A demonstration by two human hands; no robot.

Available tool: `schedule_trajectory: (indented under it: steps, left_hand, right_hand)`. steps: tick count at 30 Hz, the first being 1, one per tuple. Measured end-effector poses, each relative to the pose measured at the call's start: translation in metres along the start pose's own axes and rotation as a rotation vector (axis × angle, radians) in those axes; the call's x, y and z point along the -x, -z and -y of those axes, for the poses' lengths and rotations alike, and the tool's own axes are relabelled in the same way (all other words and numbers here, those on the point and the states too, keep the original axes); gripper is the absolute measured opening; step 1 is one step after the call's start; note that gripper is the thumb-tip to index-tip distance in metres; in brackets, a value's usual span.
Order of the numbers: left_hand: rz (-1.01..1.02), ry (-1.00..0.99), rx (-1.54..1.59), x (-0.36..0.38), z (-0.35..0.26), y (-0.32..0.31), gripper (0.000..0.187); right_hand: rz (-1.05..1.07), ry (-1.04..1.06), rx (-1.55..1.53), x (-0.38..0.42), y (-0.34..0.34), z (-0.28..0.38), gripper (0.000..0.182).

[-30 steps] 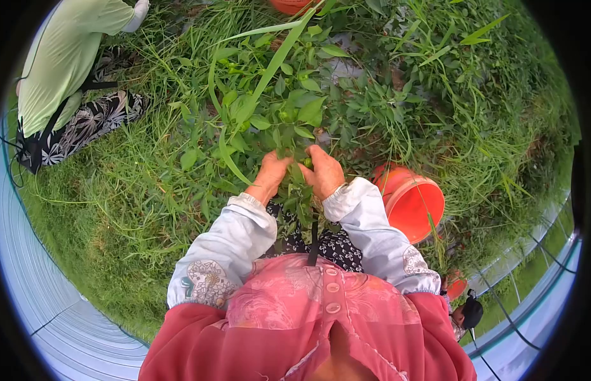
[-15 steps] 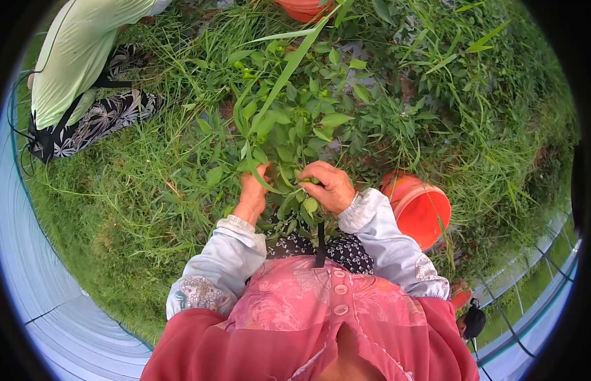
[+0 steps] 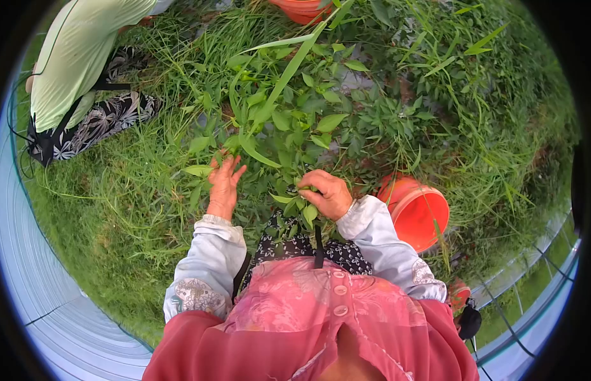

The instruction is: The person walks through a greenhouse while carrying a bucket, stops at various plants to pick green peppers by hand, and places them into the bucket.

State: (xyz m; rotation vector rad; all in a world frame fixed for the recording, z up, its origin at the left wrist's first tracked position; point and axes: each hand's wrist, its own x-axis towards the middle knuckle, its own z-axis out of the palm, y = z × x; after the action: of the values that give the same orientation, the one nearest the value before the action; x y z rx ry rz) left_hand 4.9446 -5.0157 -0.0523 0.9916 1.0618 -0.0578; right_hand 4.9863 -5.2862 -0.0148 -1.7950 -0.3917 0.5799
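Fingers spread, my left hand (image 3: 224,187) is among leaves at the left side of a broad-leaved green plant (image 3: 282,124) that looks like a pepper plant. Nothing shows in its palm; its fingertips are partly lost among the leaves. Close in front of my body, my right hand (image 3: 329,195) pinches a leafy stem (image 3: 302,206) of the plant between thumb and fingers. Leaves hang below that grip, over my patterned trousers. Whether a fruit is inside the right hand's grip is hidden.
An orange bucket (image 3: 394,192) lies tilted right of my right hand, its mouth toward me. Another orange bucket (image 3: 302,11) stands at the top. A person in a pale green top (image 3: 95,54) bends at upper left. Tall grass (image 3: 117,190) surrounds the plants.
My left hand has come away from the plant's middle, moving left, and its fingers have spread. My right hand stays nearly in place, still pinching the stem.
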Motion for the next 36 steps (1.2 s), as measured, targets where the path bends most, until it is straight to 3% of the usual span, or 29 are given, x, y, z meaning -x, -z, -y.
schedule_trajectory:
  steps: [3,6,11,13,15,17,19,21,23,25,27,28,30,31,33,34,36]
  left_hand:
    - [0.051,-0.028,-0.03,0.0,-0.006,0.001,0.029]
    - [0.049,0.09,-0.088,0.014,-0.014,0.0,0.023]
    - [0.069,0.467,-0.28,0.055,-0.054,-0.008,0.018]
    - [0.071,0.52,-0.288,0.055,-0.056,-0.005,0.02]
    - [0.143,0.752,-0.178,0.06,-0.059,-0.007,0.016]
    - [0.119,0.746,-0.159,0.091,-0.07,-0.019,0.013]
    - [0.241,0.621,-0.549,0.11,-0.08,-0.037,0.009]
    - [0.282,0.556,-0.642,0.116,-0.066,-0.068,0.008]
    - [0.506,0.118,-0.943,0.094,-0.056,-0.108,0.01]
    - [0.485,-0.599,-1.508,0.045,-0.041,-0.129,0.013]
    - [0.397,-0.84,-2.08,0.003,-0.035,-0.144,0.017]
    - [0.411,-0.835,-2.08,-0.017,-0.024,-0.136,0.017]
    - [0.396,-0.906,-2.481,-0.05,-0.006,-0.123,0.014]
    - [0.407,-0.906,-2.482,-0.055,-0.003,-0.12,0.014]
    - [0.469,-0.679,-2.58,-0.058,-0.002,-0.12,0.01]
    - [0.611,-0.756,-2.775,-0.054,-0.004,-0.121,0.009]
    - [0.606,-0.658,-2.617,-0.047,-0.013,-0.122,0.014]
  right_hand:
    - [-0.001,0.015,-0.005,0.0,-0.005,-0.003,0.016]
    - [-0.001,-0.013,-0.013,0.001,-0.002,0.001,0.016]
    - [0.008,0.004,-0.027,0.002,0.001,0.001,0.016]
    - [0.063,0.005,-0.029,0.002,0.0,0.003,0.015]
    - [0.017,0.042,-0.03,0.004,-0.003,0.002,0.015]
    - [-0.023,0.043,-0.017,0.013,-0.007,0.006,0.017]
    - [-0.002,0.029,-0.012,0.014,-0.013,0.0,0.017]
    - [0.05,0.027,0.009,0.01,-0.016,-0.005,0.016]
    - [0.02,0.068,0.031,0.006,-0.017,-0.002,0.013]
    - [0.131,0.072,0.105,0.004,-0.016,-0.003,0.014]
    - [0.125,0.063,0.125,0.008,-0.016,-0.003,0.016]
    - [0.118,0.062,0.123,0.01,-0.016,-0.002,0.017]
    - [0.086,0.068,0.119,0.012,-0.014,-0.002,0.018]
    - [0.082,0.061,0.117,0.013,-0.012,-0.002,0.018]
    - [0.051,0.073,0.157,0.015,-0.009,-0.001,0.017]
    - [0.047,0.069,0.156,0.015,-0.008,0.0,0.017]
    - [0.015,0.077,0.142,0.017,-0.006,0.001,0.017]
